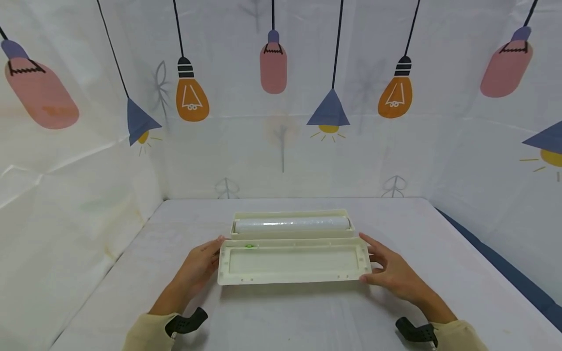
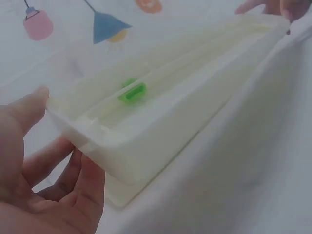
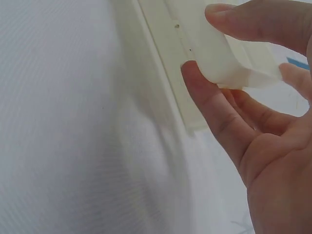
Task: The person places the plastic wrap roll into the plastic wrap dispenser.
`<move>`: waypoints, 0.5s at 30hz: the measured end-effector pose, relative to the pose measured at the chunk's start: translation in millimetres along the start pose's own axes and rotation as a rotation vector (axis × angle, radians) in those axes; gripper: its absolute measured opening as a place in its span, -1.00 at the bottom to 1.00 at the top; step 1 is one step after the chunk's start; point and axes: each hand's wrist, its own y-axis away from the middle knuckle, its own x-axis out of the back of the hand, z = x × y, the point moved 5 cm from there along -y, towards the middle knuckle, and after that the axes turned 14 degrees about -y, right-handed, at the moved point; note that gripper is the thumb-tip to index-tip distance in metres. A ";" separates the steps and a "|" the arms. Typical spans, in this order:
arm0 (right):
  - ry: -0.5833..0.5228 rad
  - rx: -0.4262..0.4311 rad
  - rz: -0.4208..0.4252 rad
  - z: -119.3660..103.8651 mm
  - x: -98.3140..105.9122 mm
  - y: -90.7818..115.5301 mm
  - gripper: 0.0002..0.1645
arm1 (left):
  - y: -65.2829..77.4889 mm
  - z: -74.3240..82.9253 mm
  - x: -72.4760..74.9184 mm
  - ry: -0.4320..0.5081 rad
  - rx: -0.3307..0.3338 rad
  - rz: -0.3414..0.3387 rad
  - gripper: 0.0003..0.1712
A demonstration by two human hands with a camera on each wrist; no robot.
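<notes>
A long cream plastic wrap dispenser lies opened out on the table in the head view. In its rear tray (image 1: 281, 235) sits a roll of clear plastic wrap (image 1: 291, 224). Nearer me, the shallow lid (image 1: 294, 261) faces up, a small green slide cutter (image 2: 132, 91) on its inner side. My left hand (image 1: 197, 265) grips the lid's left end, thumb at the upper edge and fingers beneath in the left wrist view. At the opposite end my right hand (image 1: 392, 270) holds the lid's corner between thumb (image 3: 243, 19) and fingers.
A white cloth (image 1: 281, 317) covers the table under the dispenser. White sheets (image 1: 246, 156) printed with hanging lamps and bulbs stand behind and along both sides. Each wrist carries a black strap mount (image 1: 189, 322) over a beige sleeve (image 1: 149, 334).
</notes>
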 end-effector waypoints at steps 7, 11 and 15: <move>-0.008 0.018 0.026 -2.9 2.6 1.6 0.20 | 2.3 -1.4 -3.4 0.002 0.006 0.002 -0.10; -0.013 0.003 0.032 -1.0 3.9 1.7 0.20 | 2.5 -0.8 -4.4 -0.023 0.020 0.014 -0.17; -0.021 -0.007 0.037 0.6 4.8 -0.4 0.21 | 4.8 2.1 -3.6 -0.149 0.058 0.040 -0.18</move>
